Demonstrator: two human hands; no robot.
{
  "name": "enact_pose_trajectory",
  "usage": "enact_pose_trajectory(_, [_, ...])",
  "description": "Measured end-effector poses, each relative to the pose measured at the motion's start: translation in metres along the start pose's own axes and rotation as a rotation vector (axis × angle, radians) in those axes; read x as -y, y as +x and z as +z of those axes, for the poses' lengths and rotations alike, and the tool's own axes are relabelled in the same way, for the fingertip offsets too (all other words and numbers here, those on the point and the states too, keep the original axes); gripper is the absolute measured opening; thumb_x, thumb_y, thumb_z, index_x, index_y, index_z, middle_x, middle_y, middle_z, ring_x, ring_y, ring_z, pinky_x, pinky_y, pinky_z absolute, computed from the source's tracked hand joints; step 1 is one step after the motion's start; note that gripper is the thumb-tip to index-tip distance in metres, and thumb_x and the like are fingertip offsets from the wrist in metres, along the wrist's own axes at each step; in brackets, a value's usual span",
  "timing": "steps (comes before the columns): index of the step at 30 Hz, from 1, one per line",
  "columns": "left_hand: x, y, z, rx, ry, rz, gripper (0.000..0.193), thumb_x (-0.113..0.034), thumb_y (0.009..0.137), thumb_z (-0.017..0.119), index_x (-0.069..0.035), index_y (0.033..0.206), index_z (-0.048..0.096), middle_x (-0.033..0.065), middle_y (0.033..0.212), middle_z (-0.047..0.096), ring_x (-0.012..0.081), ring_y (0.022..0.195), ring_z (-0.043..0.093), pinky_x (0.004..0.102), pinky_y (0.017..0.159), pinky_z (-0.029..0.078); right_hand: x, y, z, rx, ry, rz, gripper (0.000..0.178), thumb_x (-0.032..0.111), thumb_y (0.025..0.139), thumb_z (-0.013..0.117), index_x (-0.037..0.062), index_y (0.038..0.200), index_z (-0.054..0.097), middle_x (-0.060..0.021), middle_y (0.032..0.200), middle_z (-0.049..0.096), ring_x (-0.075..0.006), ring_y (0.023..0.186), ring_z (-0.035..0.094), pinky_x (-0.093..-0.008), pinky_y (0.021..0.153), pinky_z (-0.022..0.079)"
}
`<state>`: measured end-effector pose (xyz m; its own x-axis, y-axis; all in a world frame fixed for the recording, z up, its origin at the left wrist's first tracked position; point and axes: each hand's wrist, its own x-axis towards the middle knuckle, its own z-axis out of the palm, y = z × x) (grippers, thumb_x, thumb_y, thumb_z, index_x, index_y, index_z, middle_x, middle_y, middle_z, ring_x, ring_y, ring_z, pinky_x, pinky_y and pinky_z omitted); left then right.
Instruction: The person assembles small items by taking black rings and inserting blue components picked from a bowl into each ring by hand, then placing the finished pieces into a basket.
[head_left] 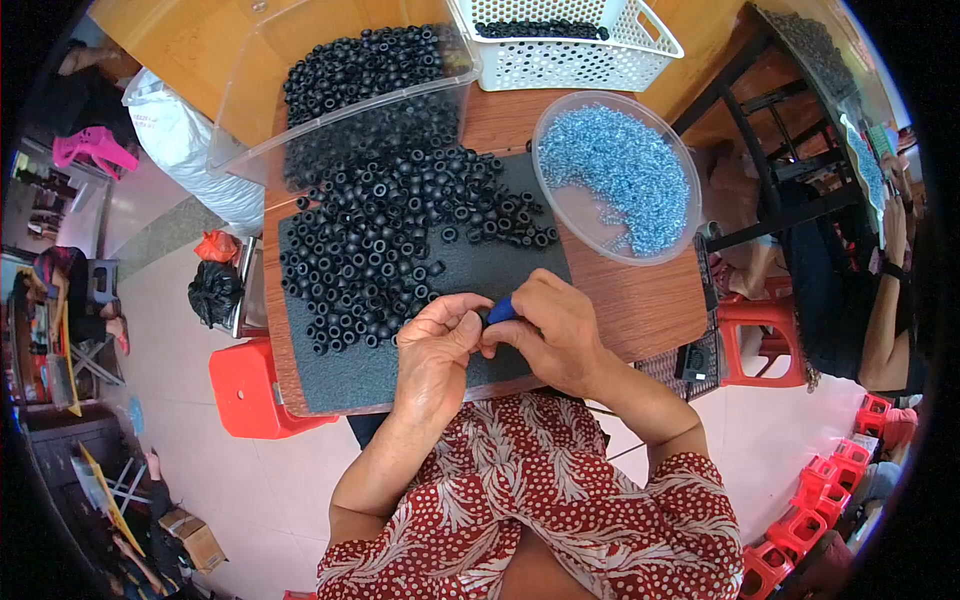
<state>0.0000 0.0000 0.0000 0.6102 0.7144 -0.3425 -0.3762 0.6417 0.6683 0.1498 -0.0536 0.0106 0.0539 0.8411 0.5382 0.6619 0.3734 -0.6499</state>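
At the near edge of the brown wooden surface [650,310], the person's two hands meet over a dark grey mat [340,385]. The left hand [437,345] has its grip pinched together, thumb against fingers, on a small black piece [483,314]. The right hand [553,325] has its grip closed around a blue tool [503,309], whose end points toward that piece. The piece seems to be a ring like the others nearby, though the fingers cover too much of it to be sure.

Beyond the left hand, a broad pile of black rings [375,235] spreads over the mat (many lie with their round holes facing up). Behind the pile, a clear plastic bin [350,113] contains more of them. To its right stands a white perforated basket [570,65] with dark pieces inside. Beyond the right hand, a round clear tray [580,205] carries pale blue beads [615,150], heaped mostly toward its far and right sides.

A red stool [245,390] stands by the left side of the surface, and a white sack [195,150] sits farther back. At the right, another person's arm [885,310] is visible.
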Motion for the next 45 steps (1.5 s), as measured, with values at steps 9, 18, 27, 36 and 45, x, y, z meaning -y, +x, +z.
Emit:
enact_pose_trajectory(9, [0.004, -0.004, 0.0, 0.028, 0.093, -0.006, 0.018, -0.004, 0.085, 0.06, 0.005, 0.1, 0.06, 0.0077, 0.082, 0.061, 0.0139, 0.067, 0.055, 0.0261, 0.062, 0.047, -0.001, 0.0, -0.011, 0.094, 0.474, 0.709, 0.027, 0.009, 0.065, 0.079, 0.0032, 0.065, 0.053, 0.0021, 0.064, 0.053, -0.002, 0.054, 0.043, -0.0215, 0.045, 0.034])
enact_pose_trajectory(18, [0.007, -0.003, -0.002, 0.107, 0.122, 0.041, 0.021, -0.004, 0.084, 0.061, 0.005, 0.102, 0.06, 0.01, 0.088, 0.062, 0.0143, 0.067, 0.056, 0.0269, 0.062, 0.049, -0.009, -0.006, -0.008, 0.211, 0.816, 0.843, 0.028, 0.016, 0.075, 0.073, 0.0006, 0.064, 0.053, 0.0012, 0.058, 0.05, -0.0033, 0.056, 0.045, -0.0224, 0.047, 0.035])
enact_pose_trajectory(27, [0.006, -0.001, -0.009, 0.071, -0.005, 0.008, 0.019, -0.004, 0.087, 0.056, 0.005, 0.104, 0.059, 0.0131, 0.088, 0.062, 0.0151, 0.067, 0.057, 0.028, 0.063, 0.047, -0.04, 0.048, 0.006, 0.097, -0.543, -0.335, 0.015, 0.014, 0.069, 0.056, 0.0031, 0.08, 0.055, -0.0086, 0.073, 0.049, -0.0248, 0.074, 0.046, -0.0348, 0.062, 0.038])
enact_pose_trajectory(36, [0.003, -0.004, -0.012, 0.033, 0.006, -0.018, 0.019, -0.005, 0.087, 0.057, 0.005, 0.103, 0.06, 0.0131, 0.086, 0.063, 0.015, 0.066, 0.057, 0.027, 0.062, 0.046, -0.049, 0.055, 0.013, 0.292, -0.704, -0.432, 0.018, 0.009, 0.064, 0.057, -0.0009, 0.078, 0.057, -0.0094, 0.074, 0.047, -0.0247, 0.076, 0.044, -0.0347, 0.066, 0.037])
enact_pose_trajectory(45, [0.0, 0.003, -0.018, 0.009, -0.057, -0.009, 0.02, -0.007, 0.087, 0.057, 0.004, 0.103, 0.059, 0.0135, 0.087, 0.062, 0.0158, 0.065, 0.056, 0.0282, 0.061, 0.045, -0.023, 0.012, 0.001, 0.073, 0.155, 0.285, 0.019, 0.006, 0.068, 0.07, 0.0009, 0.079, 0.056, -0.0103, 0.075, 0.054, -0.0255, 0.068, 0.051, -0.0344, 0.059, 0.042])
